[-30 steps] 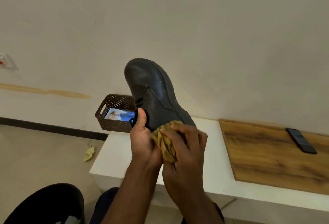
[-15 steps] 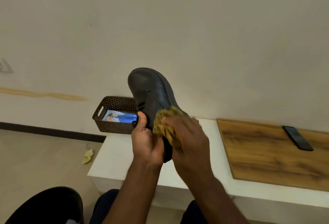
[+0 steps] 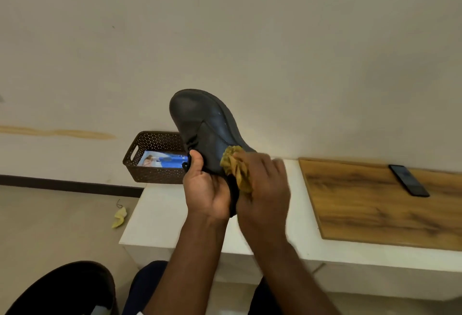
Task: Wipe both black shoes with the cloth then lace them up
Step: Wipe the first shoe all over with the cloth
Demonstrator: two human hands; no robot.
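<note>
A black shoe [image 3: 205, 129] is held up above the white tabletop [image 3: 160, 214], toe pointing up and away. Its heel end is gripped by the left hand [image 3: 206, 189], thumb laid near the laces and fingers curled behind. A crumpled yellow cloth [image 3: 236, 167] is pressed against the shoe's right side by the right hand [image 3: 262, 189], whose fingers are curled around it. A brown perforated basket [image 3: 150, 157] is seen at the far left of the tabletop. To the right, a wooden board [image 3: 375, 204] is laid flat, with a dark phone [image 3: 408, 180] on it. A yellow scrap [image 3: 120, 217] is seen on the floor at left.
</note>
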